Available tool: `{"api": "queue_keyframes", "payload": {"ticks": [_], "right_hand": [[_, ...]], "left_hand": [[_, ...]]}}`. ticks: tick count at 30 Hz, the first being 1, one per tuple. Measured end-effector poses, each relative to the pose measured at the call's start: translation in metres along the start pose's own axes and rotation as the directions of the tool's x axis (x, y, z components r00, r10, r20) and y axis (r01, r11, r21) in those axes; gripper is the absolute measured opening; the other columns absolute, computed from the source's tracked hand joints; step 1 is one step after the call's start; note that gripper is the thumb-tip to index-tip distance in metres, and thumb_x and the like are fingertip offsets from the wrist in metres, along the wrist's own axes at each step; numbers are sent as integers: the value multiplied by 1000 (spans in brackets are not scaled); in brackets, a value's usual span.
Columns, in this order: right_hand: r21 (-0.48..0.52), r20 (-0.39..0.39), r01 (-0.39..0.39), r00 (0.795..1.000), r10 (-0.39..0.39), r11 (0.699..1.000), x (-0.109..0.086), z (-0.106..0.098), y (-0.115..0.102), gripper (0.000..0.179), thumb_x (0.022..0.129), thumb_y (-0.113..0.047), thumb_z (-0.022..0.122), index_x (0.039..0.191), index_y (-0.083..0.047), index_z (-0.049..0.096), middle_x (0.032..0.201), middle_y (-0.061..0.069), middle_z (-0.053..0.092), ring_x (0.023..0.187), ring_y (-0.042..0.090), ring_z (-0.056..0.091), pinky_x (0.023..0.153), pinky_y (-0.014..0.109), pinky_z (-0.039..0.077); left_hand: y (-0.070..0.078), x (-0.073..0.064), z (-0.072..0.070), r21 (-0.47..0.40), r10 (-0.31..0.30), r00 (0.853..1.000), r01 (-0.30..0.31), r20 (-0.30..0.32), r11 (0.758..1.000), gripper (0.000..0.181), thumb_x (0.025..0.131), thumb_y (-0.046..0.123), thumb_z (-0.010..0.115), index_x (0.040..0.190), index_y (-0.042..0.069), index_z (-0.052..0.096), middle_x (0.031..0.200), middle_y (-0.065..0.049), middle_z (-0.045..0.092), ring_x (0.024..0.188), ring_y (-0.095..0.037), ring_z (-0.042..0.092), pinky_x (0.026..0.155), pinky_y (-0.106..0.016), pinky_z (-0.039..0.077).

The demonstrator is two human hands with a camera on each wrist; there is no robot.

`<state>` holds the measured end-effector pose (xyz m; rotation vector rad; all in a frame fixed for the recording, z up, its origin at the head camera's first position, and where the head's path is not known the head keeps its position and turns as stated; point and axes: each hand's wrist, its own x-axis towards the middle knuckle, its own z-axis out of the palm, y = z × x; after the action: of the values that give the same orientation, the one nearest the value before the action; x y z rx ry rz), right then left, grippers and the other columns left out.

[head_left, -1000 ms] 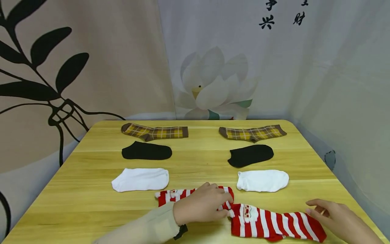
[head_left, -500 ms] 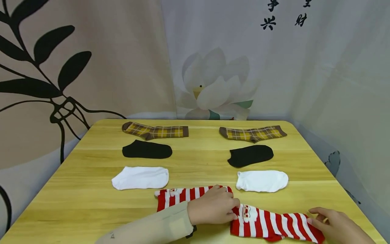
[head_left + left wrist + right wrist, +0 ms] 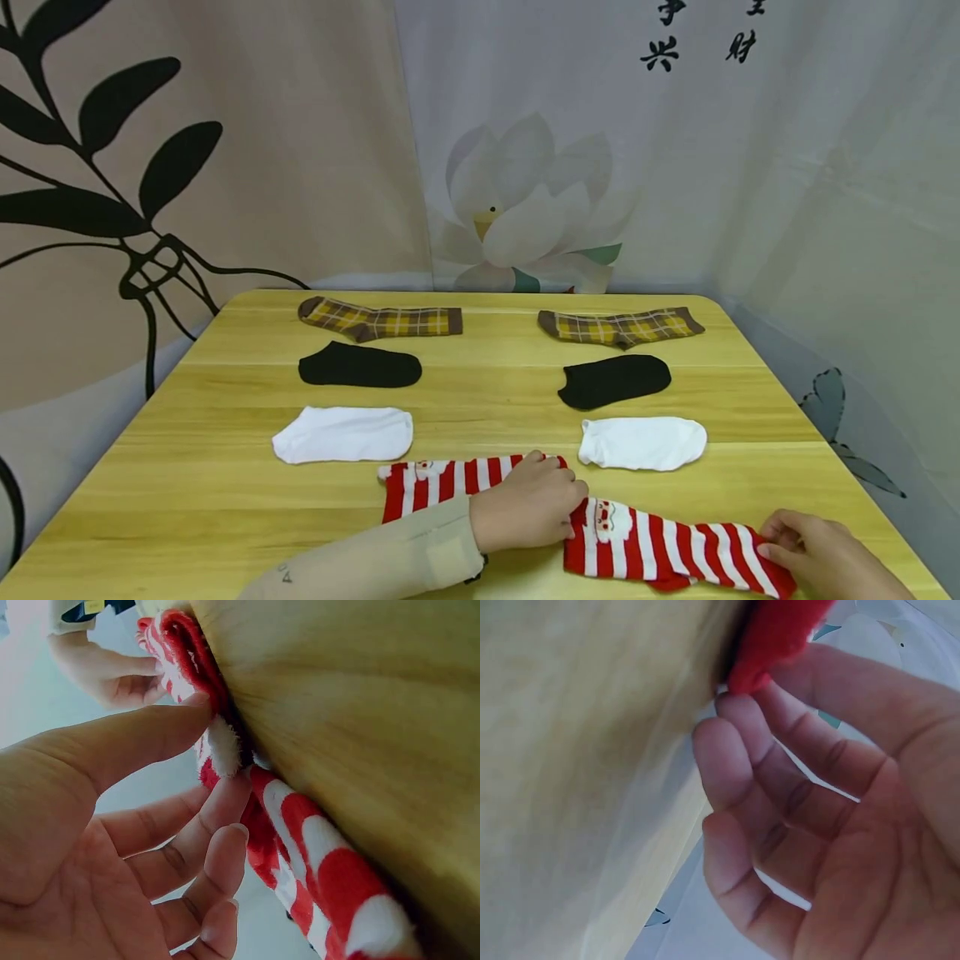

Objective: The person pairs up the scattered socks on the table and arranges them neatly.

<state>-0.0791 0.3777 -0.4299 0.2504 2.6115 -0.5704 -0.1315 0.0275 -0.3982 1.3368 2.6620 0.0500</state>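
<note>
Two red-and-white striped socks with a Santa face lie at the front of the table. The right sock has my left hand at its Santa end and my right hand at its plain red end. In the left wrist view, my left thumb and fingers pinch the edge by a fuzzy white tuft. In the right wrist view, my right thumb and forefinger pinch the red tip. The left sock lies flat, partly hidden behind my left hand and forearm.
Behind are white socks, black socks and brown-yellow plaid socks, one of each pair on either side. They lie flat on the wooden table. A printed curtain hangs behind it.
My left hand has moved right, from over the left sock to the right sock's Santa end, and pinches it. My right hand has closed its fingers on the red tip.
</note>
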Motion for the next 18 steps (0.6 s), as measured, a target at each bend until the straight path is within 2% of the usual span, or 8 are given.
{"api": "queue_keyframes", "payload": {"ticks": [8, 11, 18], "right_hand": [[-6, 15, -12, 1000, 12, 1000, 3, 3, 2, 11, 89, -10, 65, 91, 0, 61, 76, 0, 56, 71, 14, 50, 66, 28, 48], [-15, 21, -22, 1000, 22, 1000, 3, 3, -1, 10, 89, -9, 65, 90, -1, 61, 75, 0, 55, 70, 14, 50, 66, 28, 47], [-79, 35, 11, 999, -8, 997, -6, -3, -8, 9, 88, -9, 66, 87, -3, 61, 73, 0, 53, 70, 15, 49, 67, 29, 45]], "left_hand": [[-1, 0, 1, 2, 12, 1000, -12, -27, 1000, 14, 86, 37, 71, 93, 24, 70, 78, 12, 63, 78, -6, 52, 77, -26, 39], [-1, 0, 2, 4, 22, 999, -22, -27, 1000, 11, 87, 34, 71, 92, 24, 70, 79, 11, 63, 76, -5, 52, 77, -27, 40], [0, 0, 3, 25, 40, 998, -39, -42, 999, 8, 86, 30, 72, 91, 24, 70, 78, 11, 63, 73, -5, 51, 73, -25, 39]]}}
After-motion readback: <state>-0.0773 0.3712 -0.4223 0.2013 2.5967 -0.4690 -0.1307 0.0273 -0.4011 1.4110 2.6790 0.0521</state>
